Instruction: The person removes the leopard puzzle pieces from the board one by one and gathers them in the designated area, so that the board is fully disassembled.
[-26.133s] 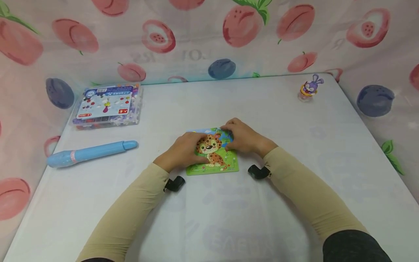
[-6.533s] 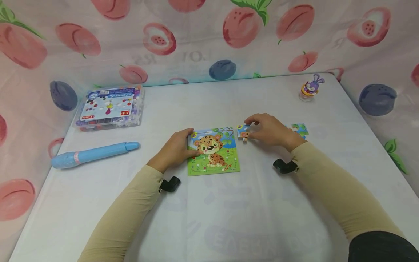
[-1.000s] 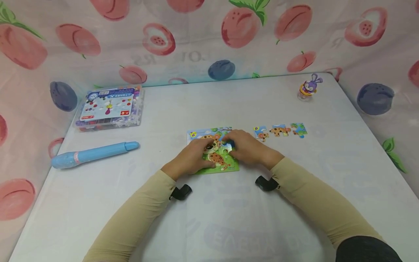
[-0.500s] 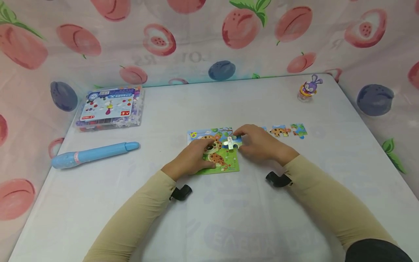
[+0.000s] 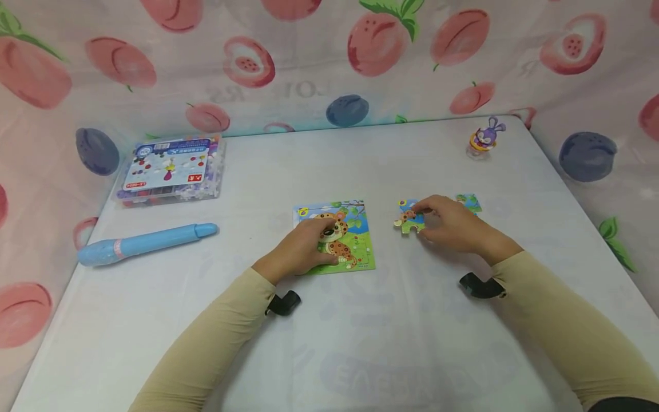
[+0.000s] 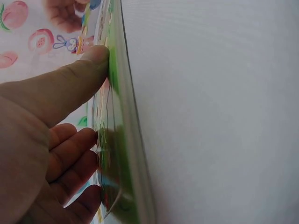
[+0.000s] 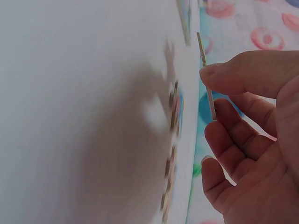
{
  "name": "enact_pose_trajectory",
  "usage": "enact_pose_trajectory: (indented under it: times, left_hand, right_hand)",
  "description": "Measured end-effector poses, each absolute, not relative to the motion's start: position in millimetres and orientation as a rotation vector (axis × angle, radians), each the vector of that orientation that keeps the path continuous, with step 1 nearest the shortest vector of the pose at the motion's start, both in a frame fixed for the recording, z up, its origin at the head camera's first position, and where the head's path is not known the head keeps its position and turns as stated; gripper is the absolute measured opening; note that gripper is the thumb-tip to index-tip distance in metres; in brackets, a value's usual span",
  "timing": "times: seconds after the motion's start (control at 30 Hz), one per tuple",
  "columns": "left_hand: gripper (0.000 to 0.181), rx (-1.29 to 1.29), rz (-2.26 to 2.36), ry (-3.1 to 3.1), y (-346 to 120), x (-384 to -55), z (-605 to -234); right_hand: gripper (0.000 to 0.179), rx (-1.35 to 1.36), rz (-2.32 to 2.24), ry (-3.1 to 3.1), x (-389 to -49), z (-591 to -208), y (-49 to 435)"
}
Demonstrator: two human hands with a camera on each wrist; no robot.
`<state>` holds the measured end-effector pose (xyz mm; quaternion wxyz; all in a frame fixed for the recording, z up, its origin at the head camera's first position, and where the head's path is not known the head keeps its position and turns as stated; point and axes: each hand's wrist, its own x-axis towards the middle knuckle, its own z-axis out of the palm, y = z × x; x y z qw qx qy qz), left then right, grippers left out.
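In the head view my left hand (image 5: 297,247) rests on the square puzzle board (image 5: 358,257), printed with a spotted leopard cub on green grass. The left wrist view shows its thumb (image 6: 70,86) and fingertips touching the board's face. To the right, my right hand (image 5: 455,226) pinches a jigsaw piece (image 5: 410,227) above the table; in the right wrist view the piece (image 7: 209,88) appears edge-on between thumb and fingers. Under this hand lie loose jigsaw pieces, one (image 5: 408,203) overlapped by the held piece and another (image 5: 467,201) beyond the knuckles. My right hand hides part of the row.
A clear box of coloured parts (image 5: 213,177) sits at the back left, with a light blue microphone-shaped toy (image 5: 154,242) in front of it. A purple rabbit figure (image 5: 485,137) stands at the back right. Fruit-patterned cloth hangs behind the white table.
My right hand has lifted the jigsaw piece off the board's upper right and carried it right, over the loose pieces. My left hand has stayed on the board.
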<state>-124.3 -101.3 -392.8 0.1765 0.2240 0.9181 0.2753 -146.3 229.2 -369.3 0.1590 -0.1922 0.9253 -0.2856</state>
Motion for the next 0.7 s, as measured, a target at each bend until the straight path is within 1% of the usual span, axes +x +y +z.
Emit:
enact_pose_trajectory:
  times: [0.37, 0.7]
  left_hand:
    - [0.077, 0.661, 0.779, 2.602, -102, -124, -393]
    - [0.079, 0.647, 0.771, 2.602, -102, -124, -393]
  right_hand:
    - [0.048, -0.406, -0.728, 2.686, -138, -376, 279]
    - [0.048, -0.324, -0.685, 2.704, -135, -376, 312]
